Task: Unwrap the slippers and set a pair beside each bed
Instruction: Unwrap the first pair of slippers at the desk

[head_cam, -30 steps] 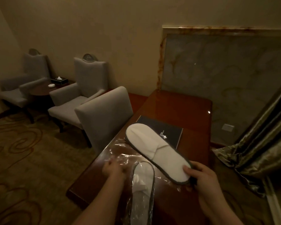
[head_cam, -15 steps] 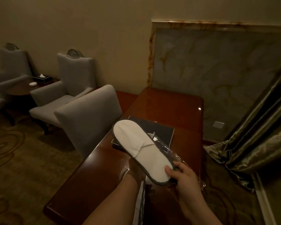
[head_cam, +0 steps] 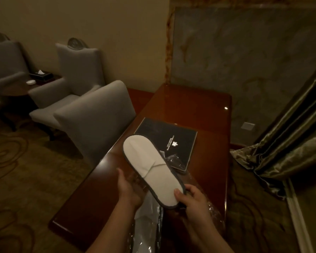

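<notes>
Above the near end of a glossy red-brown wooden desk (head_cam: 199,106), in the right hand (head_cam: 193,199): a flat white cloth slipper with dark grey edging (head_cam: 150,170), pinched at the heel end, thumb on top, remaining fingers underneath, toe aimed away and leftward. Left hand (head_cam: 128,189) apart from it, palm up just below the slipper's middle, thumb raised; fingers hidden under slipper and film, so cannot tell whether clamped on anything. Looks very light, thin and floppy, neither fragile nor slippery once bare; sits fairly flat from a single pinch, yet probably droops if swung. Best taken at the heel or across the stitched edging, then stacked sole to sole with its mate. Below the left wrist, nearer the camera: a second white slipper sealed in clear crinkly film (head_cam: 148,221), slick by the look of it, probably easiest opened at one end. Beside the held slipper, a crumpled clear plastic wrapper (head_cam: 173,159) lying partly on a flat black folder with a pale crest (head_cam: 164,136). Further out: a grey upholstered chair (head_cam: 95,121) pushed against the desk's left edge, two grey high-backed armchairs (head_cam: 77,70) around a small dark side table (head_cam: 11,88) bearing a tissue box (head_cam: 41,74), and an olive satin curtain (head_cam: 290,143) bunched at the right. No bed in view; probably calls for turning away, with chair and curtain hemming in both sides.
</notes>
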